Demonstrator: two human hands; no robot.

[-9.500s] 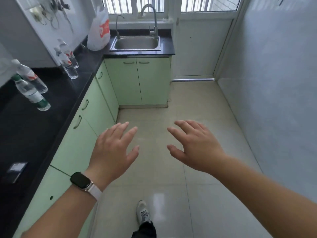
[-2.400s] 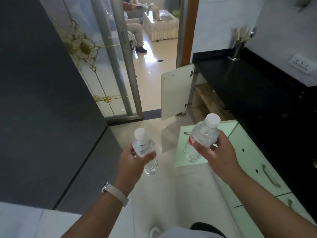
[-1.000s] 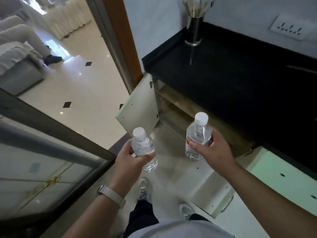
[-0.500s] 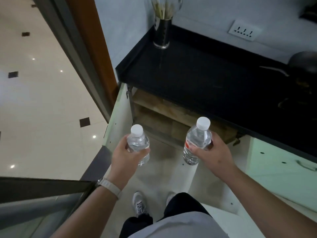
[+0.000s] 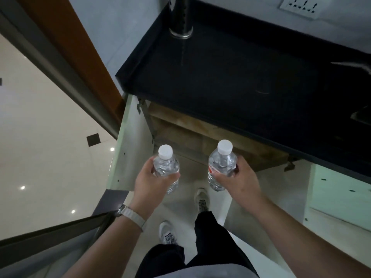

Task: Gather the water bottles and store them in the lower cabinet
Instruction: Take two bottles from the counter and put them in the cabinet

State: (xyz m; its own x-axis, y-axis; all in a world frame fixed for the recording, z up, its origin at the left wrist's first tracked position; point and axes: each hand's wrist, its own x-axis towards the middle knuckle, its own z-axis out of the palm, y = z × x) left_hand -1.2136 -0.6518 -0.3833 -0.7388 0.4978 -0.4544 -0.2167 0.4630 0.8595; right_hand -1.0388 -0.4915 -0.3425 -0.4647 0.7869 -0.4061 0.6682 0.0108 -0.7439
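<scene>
Dark counter [image 5: 241,77] fills the upper right of the view, with a metal cup [image 5: 180,19] at its far edge and a socket [image 5: 297,6] on the wall behind. Under the counter's near lip the cabinet [image 5: 186,133] stands open, showing a worn wooden shelf; its left door [image 5: 130,149] swings out at 10 o'clock from the hands and its right door [image 5: 277,189] at 4 o'clock. Pale floor [image 5: 50,137] spreads to the left.

Both hands are loaded. The left hand [image 5: 152,184], a pale strap [image 5: 133,215] on its wrist, wraps its fingers and thumb round the body of the left bottle [image 5: 166,167]. The right hand [image 5: 237,182] grips the right bottle [image 5: 220,166], which has a red label, the same way. Each bottle is held nearly upright, white cap up and tipped slightly toward 12 o'clock, and the two are well apart.

The cabinet opening lies at 12 o'clock from both hands and lower than they are, between the two doors. The hands sit about level, so neither is clearly nearer, though the right bottle's cap already overlaps the shelf edge in the view. As I judge it, the storing step is about to start: the person has to crouch and push both bottles forward and down, bases first, keeping clear of the counter lip
</scene>
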